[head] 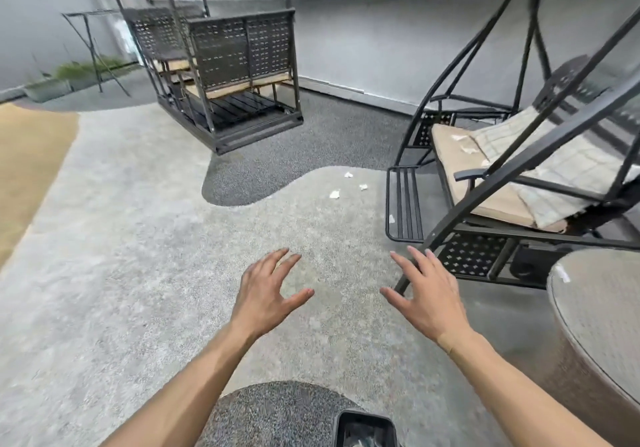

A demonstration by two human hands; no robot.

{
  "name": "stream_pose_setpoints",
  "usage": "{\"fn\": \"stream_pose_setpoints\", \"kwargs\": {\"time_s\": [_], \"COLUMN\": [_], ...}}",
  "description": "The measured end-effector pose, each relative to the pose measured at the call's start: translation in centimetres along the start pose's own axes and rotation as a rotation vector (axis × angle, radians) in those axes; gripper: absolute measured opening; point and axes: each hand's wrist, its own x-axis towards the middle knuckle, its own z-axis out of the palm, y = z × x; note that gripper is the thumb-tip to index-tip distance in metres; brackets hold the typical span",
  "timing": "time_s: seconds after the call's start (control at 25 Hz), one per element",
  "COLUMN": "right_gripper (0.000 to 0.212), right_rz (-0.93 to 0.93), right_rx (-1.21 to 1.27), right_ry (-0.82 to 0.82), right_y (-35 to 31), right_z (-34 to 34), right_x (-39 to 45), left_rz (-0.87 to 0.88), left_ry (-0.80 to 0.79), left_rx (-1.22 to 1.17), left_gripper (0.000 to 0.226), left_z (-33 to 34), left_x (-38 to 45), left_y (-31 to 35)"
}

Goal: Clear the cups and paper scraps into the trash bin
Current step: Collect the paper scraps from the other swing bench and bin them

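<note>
open floor (pixel 173 238) ahead, swing frame (pixel 485 200) blocking right

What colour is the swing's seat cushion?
Beige; the seat cushion shows in the head view, with white paper scraps on it.

Cut-offs and blur, as I see them

Below my right hand (pixel 427 294), the black open-topped bin (pixel 365 429) is cropped; ahead, small white paper scraps (pixel 348 185) look blurred.

White crumpled paper scraps (pixel 348 185) dot a pale grey speckled floor (pixel 138 238) with curved dark grey speckled patches (pixel 277 155) and a tan strip (pixel 27 162), beside a black metal swing bench (pixel 485 183) with diamond-perforated panels, a beige seat cushion (pixel 453 155) and a pale checked back cushion (pixel 554 166).
</note>
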Motion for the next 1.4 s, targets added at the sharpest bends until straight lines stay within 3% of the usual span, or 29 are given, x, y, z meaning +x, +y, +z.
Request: {"fn": "stream_pose_setpoints", "kwargs": {"time_s": [0.28,0.84,1.08,1.4], "right_gripper": [0.070,0.073,0.074,0.079], "right_rz": [-0.047,-0.029,0.022,0.045], "right_rx": [-0.016,-0.147,-0.160,-0.182], "right_ry": [0.020,0.002,-0.014,-0.030], "right_y": [-5.3,-21.0,-22.6,-18.9], "right_z": [1.5,9.5,11.5,14.1], "right_x": [3.7,19.8,24.0,34.2], "left_rz": [-0.018,0.003,0.034,0.066], "left_ry": [0.068,0.041,0.013,-0.051], "left_rx": [-0.027,-0.076,-0.062,0.001], "left_gripper": [0.078,0.081,0.085,0.087], "left_z": [-2.5,-7.9,-7.1,-3.8], "left_x": [1.7,13.5,19.1,30.6], "left_y": [-5.6,-25.3,-29.0,-30.3]}}
